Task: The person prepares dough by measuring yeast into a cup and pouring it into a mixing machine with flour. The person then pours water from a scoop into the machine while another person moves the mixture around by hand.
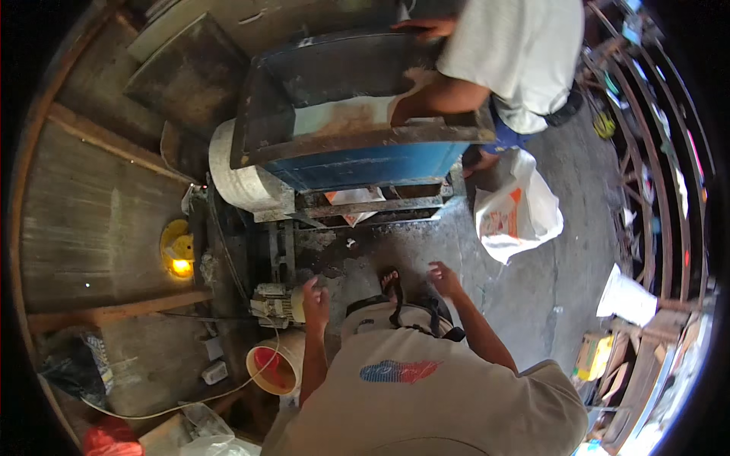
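Note:
My left hand [316, 305] hangs in the air beside a small electric motor [275, 304], its fingers loosely bent and apart, with nothing seen in it. On the other side of my body, my right hand [445, 280] is raised above the concrete floor, fingers apart, also holding nothing. Ahead of me stands a blue metal trough [372, 165] on a frame, with pale and brownish loose material [327, 118] inside. A co-worker's arm [441, 99] reaches down into that material. To the right of the trough, a white sack [498, 220] with orange print stands open on the floor.
A white rounded housing [239, 171] adjoins the trough's left end. Close to my left are a cream bucket [260, 361], red inside, and a trailing cable [194, 403]. A yellow lamp [179, 249] glows at the left wall. Wooden slats [642, 152] line the right side.

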{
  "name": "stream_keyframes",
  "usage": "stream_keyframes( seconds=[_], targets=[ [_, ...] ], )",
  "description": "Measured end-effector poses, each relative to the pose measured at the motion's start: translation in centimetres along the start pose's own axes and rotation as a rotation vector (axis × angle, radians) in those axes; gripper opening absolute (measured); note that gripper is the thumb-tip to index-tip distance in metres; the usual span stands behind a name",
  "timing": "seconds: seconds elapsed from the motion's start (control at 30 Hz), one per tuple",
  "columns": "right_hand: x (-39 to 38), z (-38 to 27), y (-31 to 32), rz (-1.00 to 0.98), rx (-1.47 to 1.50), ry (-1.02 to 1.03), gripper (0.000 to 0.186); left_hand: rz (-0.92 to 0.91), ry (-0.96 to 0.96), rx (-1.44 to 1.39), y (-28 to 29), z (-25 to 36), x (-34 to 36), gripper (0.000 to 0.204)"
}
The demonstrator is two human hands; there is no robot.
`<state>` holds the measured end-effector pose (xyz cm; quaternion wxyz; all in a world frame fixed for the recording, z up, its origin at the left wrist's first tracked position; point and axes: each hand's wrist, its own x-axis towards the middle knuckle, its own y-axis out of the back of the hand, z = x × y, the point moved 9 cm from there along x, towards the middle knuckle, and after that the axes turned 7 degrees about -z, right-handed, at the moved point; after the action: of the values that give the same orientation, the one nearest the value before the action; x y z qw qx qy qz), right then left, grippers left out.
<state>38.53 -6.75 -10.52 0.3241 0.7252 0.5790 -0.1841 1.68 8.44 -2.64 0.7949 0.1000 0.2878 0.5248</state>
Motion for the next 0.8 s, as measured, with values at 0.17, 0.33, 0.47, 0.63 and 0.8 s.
stream_keyframes(
  seconds=[0.17, 0.33, 0.47, 0.63, 0.8],
  targets=[
    [4.6, -6.3, -1.9, -0.187, -0.298, 0.111, 0.044, 0.265, 0.227, -0.059, 4.9, -3.3, -0.9, 0.045],
    [8.6, -2.6, 2.1, -0.292, -0.51, -0.049, 0.044, 0.16, 0.263, -0.063, 1.7, 0.2, 3.9, 0.042],
    [12.6, -7.2, 2.5, -0.434, -0.746, 0.149, 0.045, 0.251, 0.199, -0.323, 0.2, 1.8, 7.4, 0.037],
    [16.1, -14.3, 1.6, -0.517, -0.788, 0.277, 0.046, 0.344, 0.098, -0.355, -0.7, 2.2, 6.5, 0.036],
    [14.3, -18.2, -7.4, -0.972, -0.8, 0.352, 0.067, 0.598, 0.334, -0.103, 0.1, -4.2, -4.1, 0.038]
  ],
)
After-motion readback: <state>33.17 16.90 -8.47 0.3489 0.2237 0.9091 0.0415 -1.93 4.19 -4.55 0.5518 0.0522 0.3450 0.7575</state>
